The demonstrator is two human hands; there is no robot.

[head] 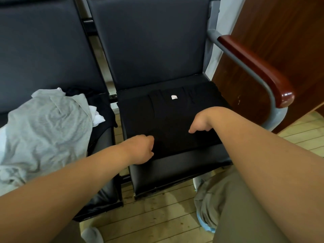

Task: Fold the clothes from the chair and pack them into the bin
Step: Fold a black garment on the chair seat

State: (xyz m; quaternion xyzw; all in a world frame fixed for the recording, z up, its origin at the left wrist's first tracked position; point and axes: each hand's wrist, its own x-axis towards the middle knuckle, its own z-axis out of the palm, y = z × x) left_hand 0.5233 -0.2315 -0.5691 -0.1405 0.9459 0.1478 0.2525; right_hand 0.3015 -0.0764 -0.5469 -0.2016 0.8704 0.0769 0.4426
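Hands, left hand (140, 149), right hand (201, 122), gripping the black garment (166, 118) on dark chair seat (175, 170), plank floor (157, 216) beneath.

Black garment (166, 120) lies flat mid-frame with open air above it. Bare seat front (175, 165) below it, easy for me to reach over. Right: wood-capped armrest (254, 67) blocks my sideways moves. Top: chair back (149, 41) walls it off. Left: grey clothes pile (43, 123) heaped on next seat, narrow gap between seats. Floor (157, 216) bottom centre open.

L hand (140, 149), R hand (201, 120) fingers hidden, grey garment (43, 130) cut by L edge
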